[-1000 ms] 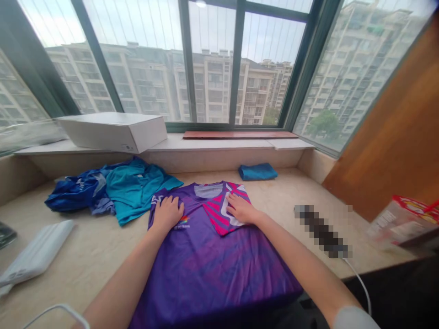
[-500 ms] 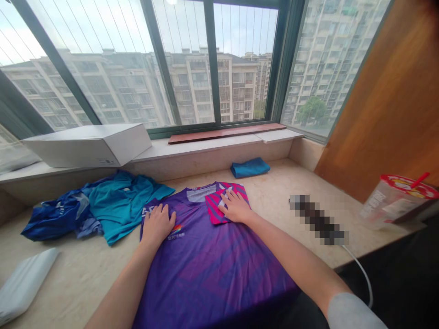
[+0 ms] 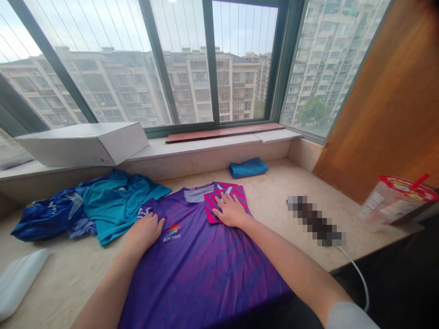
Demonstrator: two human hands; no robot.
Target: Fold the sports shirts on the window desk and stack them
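Note:
A purple shirt (image 3: 195, 265) lies spread on the stone counter, its collar toward the window and its lower part at the near edge. Its pink-striped sleeve (image 3: 210, 211) is folded inward on the right. My right hand (image 3: 230, 209) rests flat on that sleeve with the fingers spread. At the shirt's left shoulder, my left hand (image 3: 148, 230) lies on the cloth, the thumb apart from the other fingers. A small logo shows on the chest between my hands.
Teal and blue clothes (image 3: 109, 205) lie crumpled at the left, below a white box (image 3: 82, 144) on the sill. A folded blue cloth (image 3: 248, 167) sits at the back. On the right are a blurred-out object with a cable and a plastic cup (image 3: 394, 203).
My left hand has slid left and slightly nearer along the shirt's shoulder, uncovering more of the logo. My right hand stays on the pink sleeve. The view has shifted slightly.

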